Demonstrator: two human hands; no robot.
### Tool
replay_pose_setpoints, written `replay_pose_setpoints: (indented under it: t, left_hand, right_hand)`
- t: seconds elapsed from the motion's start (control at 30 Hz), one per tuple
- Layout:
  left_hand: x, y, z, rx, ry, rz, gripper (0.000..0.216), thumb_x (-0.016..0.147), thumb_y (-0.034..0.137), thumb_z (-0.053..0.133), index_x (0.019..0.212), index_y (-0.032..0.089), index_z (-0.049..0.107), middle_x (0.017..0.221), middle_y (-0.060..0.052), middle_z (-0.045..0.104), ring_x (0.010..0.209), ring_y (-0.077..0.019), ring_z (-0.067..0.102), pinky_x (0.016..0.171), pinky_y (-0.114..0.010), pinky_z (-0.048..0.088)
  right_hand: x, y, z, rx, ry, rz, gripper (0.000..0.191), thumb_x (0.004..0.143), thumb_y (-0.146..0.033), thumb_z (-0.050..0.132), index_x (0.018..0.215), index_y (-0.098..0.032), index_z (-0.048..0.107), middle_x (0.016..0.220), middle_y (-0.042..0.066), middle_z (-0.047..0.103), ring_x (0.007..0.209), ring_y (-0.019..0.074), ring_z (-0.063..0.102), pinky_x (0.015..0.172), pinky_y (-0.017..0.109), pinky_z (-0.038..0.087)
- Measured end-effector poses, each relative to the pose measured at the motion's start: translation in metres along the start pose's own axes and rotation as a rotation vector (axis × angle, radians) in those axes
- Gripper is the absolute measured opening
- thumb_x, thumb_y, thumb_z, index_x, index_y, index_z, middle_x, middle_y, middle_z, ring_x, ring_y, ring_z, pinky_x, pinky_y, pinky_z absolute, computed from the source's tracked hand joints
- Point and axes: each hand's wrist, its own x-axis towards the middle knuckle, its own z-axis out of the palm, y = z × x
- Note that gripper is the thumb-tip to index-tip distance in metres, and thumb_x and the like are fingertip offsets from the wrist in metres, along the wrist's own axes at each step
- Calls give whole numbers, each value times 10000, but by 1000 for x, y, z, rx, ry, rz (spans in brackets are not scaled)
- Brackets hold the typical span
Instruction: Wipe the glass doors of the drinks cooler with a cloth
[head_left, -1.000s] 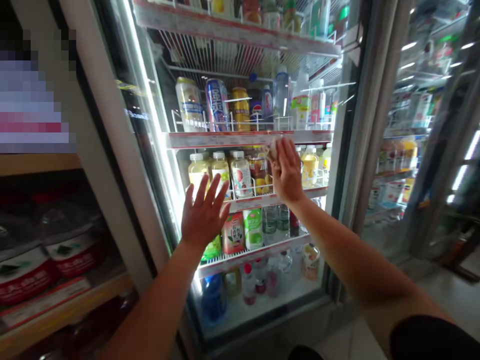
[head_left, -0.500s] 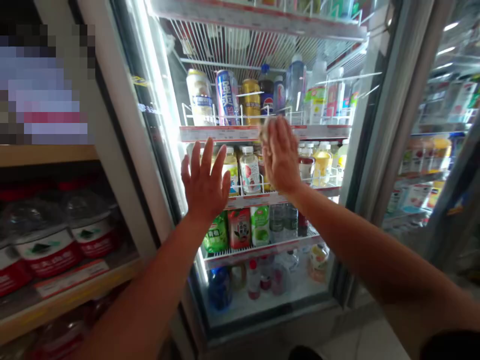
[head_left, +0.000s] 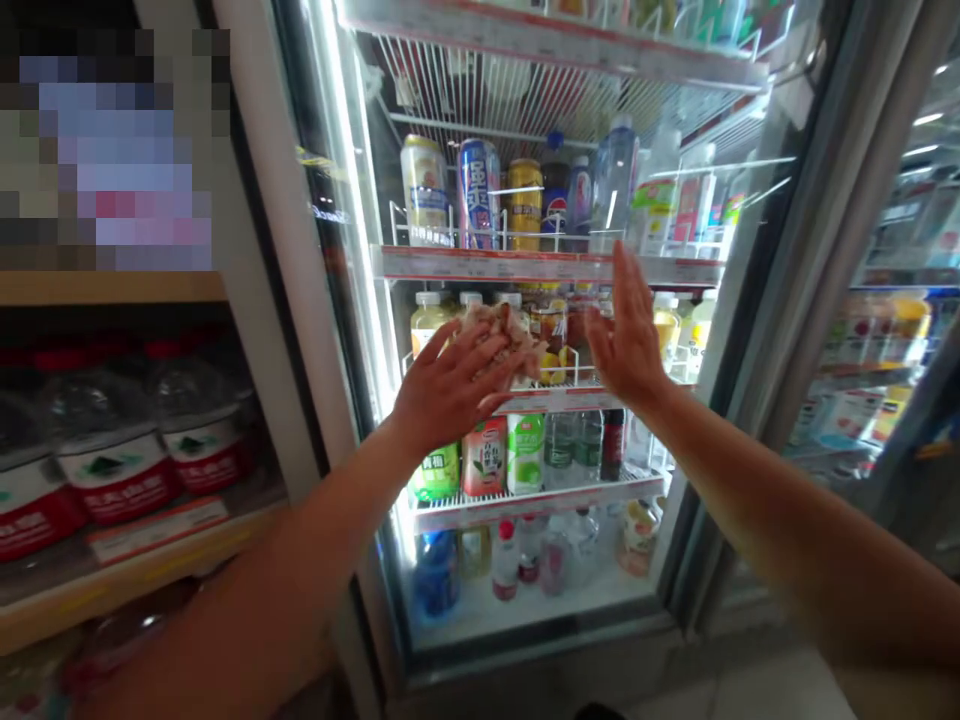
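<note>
I stand before a glass-door drinks fridge (head_left: 697, 420). My left hand (head_left: 446, 390) reaches up and to the right in front of the glass, its fingers closed on a crumpled brownish-white wad (head_left: 517, 335), paper or cloth, level with the second shelf. My right hand (head_left: 628, 345) is raised just right of the wad, palm toward the left hand, fingers stretched out and holding nothing. Behind the glass, cans (head_left: 478, 195) line the upper shelf and juice bottles (head_left: 487, 455) stand lower down.
To the left, a wooden shelf (head_left: 127, 575) carries large water bottles (head_left: 97, 450) with red labels. A second glass-door fridge (head_left: 885, 350) stands to the right. A strip of pale floor (head_left: 750, 690) shows below the fridge.
The wad was under my right hand on the glass; my left hand now holds it. The left hand moved right and the right hand came away, open.
</note>
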Motion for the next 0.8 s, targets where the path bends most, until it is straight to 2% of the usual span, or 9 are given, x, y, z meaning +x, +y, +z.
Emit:
replay_pose_setpoints:
  t: [0.1,0.17,0.3,0.4,0.47,0.57,0.63,0.73,0.8]
  left_hand:
    - [9,-4,-9,-21,67,-78,301,927,300,600,1220,230,608,1406,-78,566,1418,-278,422,1186,-491,373]
    - [20,-14,-15,-41,119,-162,226,948,249,554,1157,198,623,1443,-108,530,1421,-280,420,1174,-485,399]
    - [43,-28,-16,-4,230,-370,407,997,190,421,1402,173,460,1522,-125,454,1462,-257,355,1212,-515,349]
    - [47,-12,-2,46,276,-485,472,997,255,439,1461,180,395,1588,-121,354,1526,-309,179,1225,-611,271]
    - [46,3,8,60,212,-393,474,973,283,491,1437,201,436,1599,-101,338,1538,-343,72,1222,-645,238]
    - [51,6,14,74,64,-139,517,960,218,486,1469,260,409,1580,-42,386,1538,-318,97,1232,-587,257]
    - [59,-7,9,107,74,-183,553,964,194,457,1503,265,358,1588,-35,372,1539,-307,100,1234,-572,255]
    - [68,-25,3,166,173,-401,531,972,235,455,1497,218,380,1615,-98,306,1535,-361,63,1215,-625,231]
    - [65,-24,4,159,175,-384,524,966,247,477,1484,224,402,1612,-103,309,1533,-372,65,1212,-633,221]
  right_hand:
    - [-19,41,2,-288,6,29,682,1007,-385,348,1589,-288,5,1670,47,147,1541,279,118,1231,592,151]
    - [-31,54,7,-362,18,14,675,1011,-393,364,1588,-291,28,1661,51,182,1540,269,131,1229,574,175]
    - [-42,53,15,-374,93,-5,669,1011,-360,384,1586,-299,48,1644,40,234,1531,252,176,1232,537,202]
    - [-44,50,15,-359,120,10,667,1005,-334,398,1583,-317,65,1637,25,257,1523,253,207,1232,523,212]
    - [-44,49,14,-348,134,14,672,999,-318,411,1582,-323,77,1631,23,272,1518,255,226,1229,521,225]
    - [-46,50,14,-339,153,-3,681,992,-304,433,1582,-323,94,1619,27,304,1509,251,254,1224,512,245]
    - [-46,50,15,-335,169,-15,681,990,-295,442,1581,-323,107,1609,30,325,1505,245,265,1224,506,251]
    - [-46,50,15,-334,185,-17,672,988,-284,442,1580,-318,125,1603,37,336,1504,244,269,1222,509,258]
    - [-47,50,15,-339,179,-7,662,988,-284,437,1579,-315,138,1602,38,338,1503,247,270,1219,515,264]
